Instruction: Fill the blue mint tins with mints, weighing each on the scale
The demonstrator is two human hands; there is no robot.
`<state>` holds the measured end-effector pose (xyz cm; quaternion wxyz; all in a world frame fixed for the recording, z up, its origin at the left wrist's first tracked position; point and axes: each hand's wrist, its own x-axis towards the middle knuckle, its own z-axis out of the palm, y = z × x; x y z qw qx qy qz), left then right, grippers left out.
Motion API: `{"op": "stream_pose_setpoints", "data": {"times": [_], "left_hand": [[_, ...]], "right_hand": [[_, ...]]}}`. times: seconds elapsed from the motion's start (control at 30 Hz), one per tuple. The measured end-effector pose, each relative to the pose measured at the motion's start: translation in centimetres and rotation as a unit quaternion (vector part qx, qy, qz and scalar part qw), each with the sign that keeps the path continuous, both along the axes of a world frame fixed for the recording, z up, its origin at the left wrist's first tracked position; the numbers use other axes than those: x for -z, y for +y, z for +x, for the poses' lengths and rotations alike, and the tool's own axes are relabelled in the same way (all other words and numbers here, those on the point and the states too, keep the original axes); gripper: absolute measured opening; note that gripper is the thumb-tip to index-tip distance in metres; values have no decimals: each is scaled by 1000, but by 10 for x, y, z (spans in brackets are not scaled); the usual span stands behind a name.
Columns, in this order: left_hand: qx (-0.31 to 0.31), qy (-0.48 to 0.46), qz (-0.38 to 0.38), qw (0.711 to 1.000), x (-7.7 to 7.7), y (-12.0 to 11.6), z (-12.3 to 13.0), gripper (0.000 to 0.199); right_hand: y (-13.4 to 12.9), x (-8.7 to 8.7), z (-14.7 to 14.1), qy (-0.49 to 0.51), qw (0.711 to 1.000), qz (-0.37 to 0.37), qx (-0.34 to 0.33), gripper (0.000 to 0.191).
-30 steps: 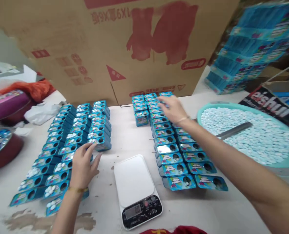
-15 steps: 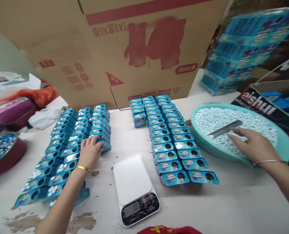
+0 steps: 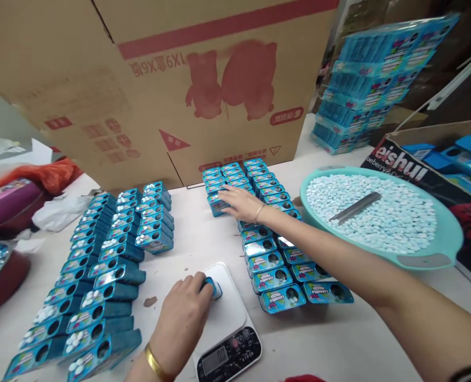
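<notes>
My left hand (image 3: pixel 185 318) is closed around a small blue candy tin (image 3: pixel 215 289) at the white kitchen scale (image 3: pixel 223 318); my fingers cover most of the tin. The scale's display seems to read 0.0. My right hand (image 3: pixel 243 204) reaches over the right-hand rows of tins, fingers stretched out at the front tin (image 3: pixel 215 206) of the short row. Whether the fingertips press on that tin is hard to see. Small white candies (image 3: pixel 402 212) fill a turquoise basin (image 3: pixel 450 241), and a metal scoop (image 3: pixel 355 208) lies on top of them.
Left rows of blue tins (image 3: pixel 118 276) stand on the table, many with white candies on top. A large cardboard box (image 3: pixel 148 116) walls off the back. Wrapped tin stacks (image 3: pixel 363 90) and a dark carton (image 3: pixel 398 159) are at right, a red bowl (image 3: pixel 8 281) at left.
My left hand has moved from the left rows to the scale, now with a tin. My right hand has left the basin and crossed left to the right-hand rows. The view has shifted slightly.
</notes>
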<state>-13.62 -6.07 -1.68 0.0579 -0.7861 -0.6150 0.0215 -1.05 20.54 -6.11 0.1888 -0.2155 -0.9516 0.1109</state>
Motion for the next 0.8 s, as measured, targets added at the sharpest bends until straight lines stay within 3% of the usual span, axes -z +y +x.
{"op": "stream_pose_setpoints", "data": {"times": [0.07, 0.17, 0.27, 0.37, 0.5, 0.6, 0.67, 0.73, 0.8], "left_hand": [[3, -40, 23, 999, -3, -2, -4, 9], [-6, -114, 63, 991, -10, -9, -16, 26], [-22, -161, 84, 983, -11, -19, -28, 30], [-55, -203, 84, 974, -4, -32, -38, 29], [-110, -268, 106, 951, 10, -55, -46, 22], [-154, -300, 125, 933, 23, -73, -46, 17], [-175, -314, 123, 925, 31, -82, -45, 16], [-185, -326, 119, 919, 37, -88, -42, 15], [-187, -334, 125, 915, 38, -91, -40, 14]], "right_hand": [[2, 9, -21, -50, 999, 1, -20, 49], [4, 20, -34, -84, 996, -6, -16, 59], [6, 21, -28, -96, 995, -17, 1, 66], [4, 13, -4, -68, 997, -35, 3, 65], [-12, -4, 64, 46, 996, -48, 51, 56], [-25, -12, 140, 88, 978, -26, 185, 50], [-30, -11, 195, 59, 945, -6, 323, 49], [-32, -5, 245, -44, 892, -34, 449, 50], [-31, 5, 284, -157, 841, -106, 507, 55]]}}
